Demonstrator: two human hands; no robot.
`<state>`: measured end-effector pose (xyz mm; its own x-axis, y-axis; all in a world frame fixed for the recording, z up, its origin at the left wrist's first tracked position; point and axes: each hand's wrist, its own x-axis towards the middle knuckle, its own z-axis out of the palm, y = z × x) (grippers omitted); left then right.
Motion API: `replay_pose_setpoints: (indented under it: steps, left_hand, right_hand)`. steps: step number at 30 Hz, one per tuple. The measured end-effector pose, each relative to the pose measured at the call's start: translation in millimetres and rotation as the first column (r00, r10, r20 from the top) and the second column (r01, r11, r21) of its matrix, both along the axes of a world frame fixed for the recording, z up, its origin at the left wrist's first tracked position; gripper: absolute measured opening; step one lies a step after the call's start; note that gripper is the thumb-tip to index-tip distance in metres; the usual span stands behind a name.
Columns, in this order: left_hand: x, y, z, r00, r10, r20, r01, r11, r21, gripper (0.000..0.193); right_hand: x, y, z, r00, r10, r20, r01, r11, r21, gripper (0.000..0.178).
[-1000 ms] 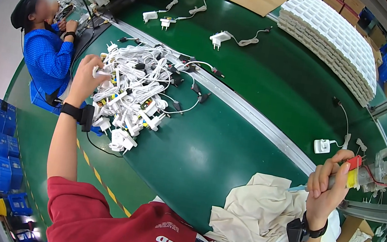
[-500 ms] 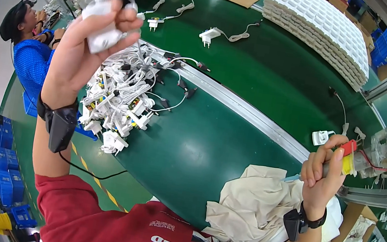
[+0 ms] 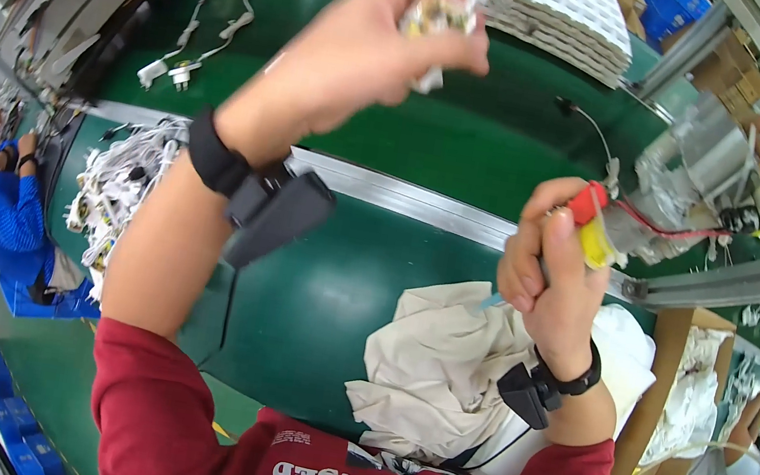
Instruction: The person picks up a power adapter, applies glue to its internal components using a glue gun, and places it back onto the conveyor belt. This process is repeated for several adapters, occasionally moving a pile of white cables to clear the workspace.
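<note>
My left hand [image 3: 360,50] is raised over the green conveyor belt, its fingers closed round an open white power adapter [image 3: 442,19]. Yellowish parts show in the adapter, though motion blurs it. At the right, my right hand [image 3: 559,266] is wrapped round a hand tool [image 3: 598,244] with a red piece, a yellow collar and a red wire. A light blue tip [image 3: 491,301] of the tool points down left over a crumpled cream cloth [image 3: 442,347]. Most of its body is hidden by my fingers. Left of my left forearm lies a pile of white adapters with cables [image 3: 125,182].
A metal rail [image 3: 406,197] divides the green worktop from the belt, where a few adapters [image 3: 182,72] lie. Stacked white trays [image 3: 554,16] stand at the back. A carton [image 3: 667,402] is at the right beside a metal post. A person in blue [image 3: 8,199] sits at far left.
My left hand has swung right, away from above the pile, carrying the adapter over the belt. The right hand and tool have moved left and slightly up in the picture as the view shifted.
</note>
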<state>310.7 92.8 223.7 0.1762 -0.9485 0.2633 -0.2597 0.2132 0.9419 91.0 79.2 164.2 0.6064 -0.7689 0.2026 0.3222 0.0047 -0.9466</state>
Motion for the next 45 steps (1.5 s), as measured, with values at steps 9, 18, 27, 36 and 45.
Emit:
replay_pose_setpoints:
  steps: [9,18,27,36,45]
  left_hand:
    - [-85,24,-150,0.612,-0.004,-0.791,0.400,0.864,0.305,0.030]
    - [-115,59,-170,0.497,-0.227,-0.838,0.638,0.749,0.176,0.039]
    - [-111,62,-171,0.418,-0.258,-0.871,0.645,0.760,0.084,0.043]
    - [-110,60,-169,0.404,-0.259,-0.877,0.658,0.748,0.082,0.043]
    - [-101,52,-168,0.368,-0.068,-0.927,0.539,0.828,0.153,0.040]
  right_hand:
    - [-7,-20,10,0.994,-0.099,-0.040,0.098,0.995,-0.034,0.022]
    - [1,-29,5,0.987,-0.156,-0.027,0.155,0.988,-0.028,0.023]
    - [5,-25,-4,0.992,-0.125,-0.001,0.125,0.992,-0.026,0.030]
    - [4,-29,-2,0.992,-0.121,-0.028,0.119,0.990,-0.071,0.033]
    - [0,-21,-4,0.998,-0.046,-0.040,0.042,0.994,-0.105,0.036]
